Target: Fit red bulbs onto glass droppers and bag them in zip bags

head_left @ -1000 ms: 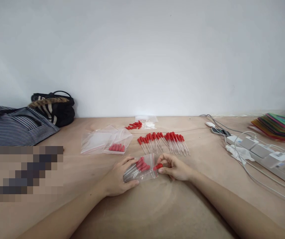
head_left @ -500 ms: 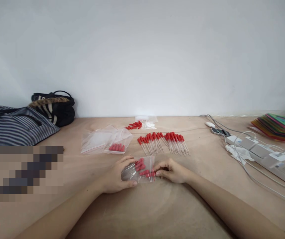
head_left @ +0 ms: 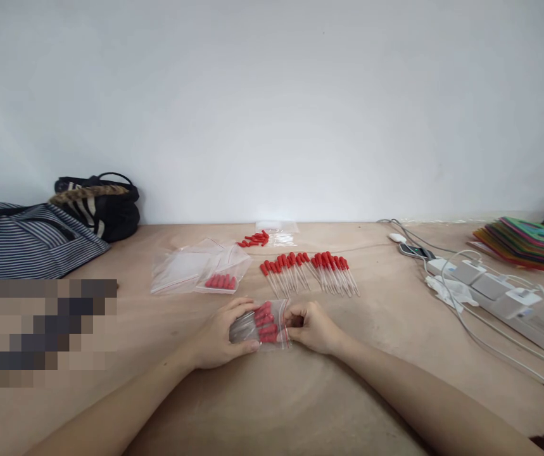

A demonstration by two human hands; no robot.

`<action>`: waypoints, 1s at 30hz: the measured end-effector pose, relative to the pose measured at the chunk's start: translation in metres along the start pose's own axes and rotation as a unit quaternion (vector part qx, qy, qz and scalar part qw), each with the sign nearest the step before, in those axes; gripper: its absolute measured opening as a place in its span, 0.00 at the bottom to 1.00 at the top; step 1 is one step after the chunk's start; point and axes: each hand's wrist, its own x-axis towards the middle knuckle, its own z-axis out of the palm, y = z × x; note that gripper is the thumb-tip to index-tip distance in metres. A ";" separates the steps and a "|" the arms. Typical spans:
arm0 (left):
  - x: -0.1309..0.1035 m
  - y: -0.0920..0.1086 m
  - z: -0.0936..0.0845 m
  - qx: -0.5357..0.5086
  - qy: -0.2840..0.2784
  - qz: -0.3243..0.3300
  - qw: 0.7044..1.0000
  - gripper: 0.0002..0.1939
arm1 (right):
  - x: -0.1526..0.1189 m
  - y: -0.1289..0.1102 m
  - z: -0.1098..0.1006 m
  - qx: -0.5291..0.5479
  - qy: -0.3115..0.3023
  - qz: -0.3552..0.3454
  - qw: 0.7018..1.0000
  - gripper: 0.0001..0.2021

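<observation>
A small clear zip-lock bag (head_left: 278,311) lies on the table in front of me with several red rubber dropper bulbs (head_left: 266,322) inside. My left hand (head_left: 227,332) holds the bag's left end, with the thumb below and the fingers above. At the right end, my right hand (head_left: 310,326) has thumb and fingers curled at the bag's mouth by the red seal line; its fingertips are partly hidden by the plastic. Just beyond lie several droppers with red bulbs (head_left: 333,269), in two fanned groups.
Left of the droppers, a zip-lock bag with a row of red bulbs (head_left: 221,281) overlaps flat bags (head_left: 177,269). Farther back are loose red bulbs (head_left: 255,239) and thin clear tubes (head_left: 281,239). A power strip (head_left: 504,304) with cables is right; a striped bag (head_left: 29,244) is left.
The lower red bulbs have moved left, deeper into the bag, and now line up with the others. My right hand has shifted slightly left at the bag's mouth.
</observation>
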 end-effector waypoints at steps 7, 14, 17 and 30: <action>-0.001 -0.001 0.000 0.009 0.015 0.026 1.000 0.30 | -0.003 -0.005 0.003 -0.145 0.039 0.018 0.989 0.07; -0.004 -0.003 -0.001 0.053 0.004 0.059 0.997 0.32 | -0.004 0.002 -0.016 -0.099 0.005 -0.011 0.995 0.05; -0.004 0.002 -0.007 0.060 -0.028 0.087 0.994 0.30 | -0.005 0.007 -0.033 -0.146 0.013 -0.081 0.986 0.11; 0.001 -0.005 -0.013 0.097 0.032 0.184 0.978 0.20 | -0.009 0.017 -0.025 -0.272 -0.005 -0.286 0.919 0.12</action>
